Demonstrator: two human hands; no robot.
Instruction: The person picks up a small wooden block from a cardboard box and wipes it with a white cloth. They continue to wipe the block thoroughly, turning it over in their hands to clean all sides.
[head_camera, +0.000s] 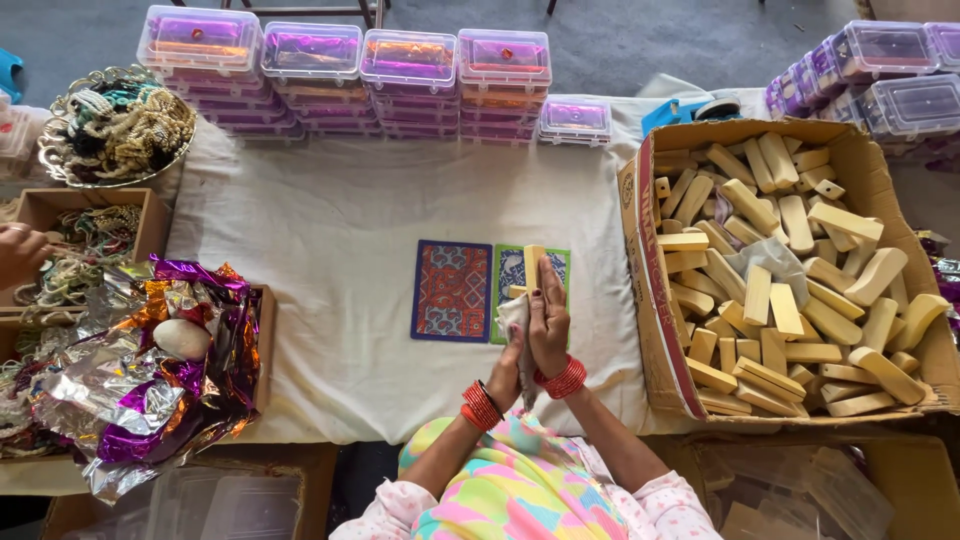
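1. The right hand (549, 318) grips a pale wooden block (534, 262), held upright over the green card (530, 268) on the table (330, 230).
2. The left hand (512, 350) presses a white cloth (515, 312) against the block. I think it is the wiping step.
3. Next, a firm grip and slow turning seem needed.
4. The block looks smooth, long and light yellow.

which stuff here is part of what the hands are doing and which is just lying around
In use:
- wooden block, held in the right hand
- cloth, in the left hand
- carton of blocks
- two patterned cards

Lying about:
- stacked plastic boxes
- foil wrappers
- tray of bangles
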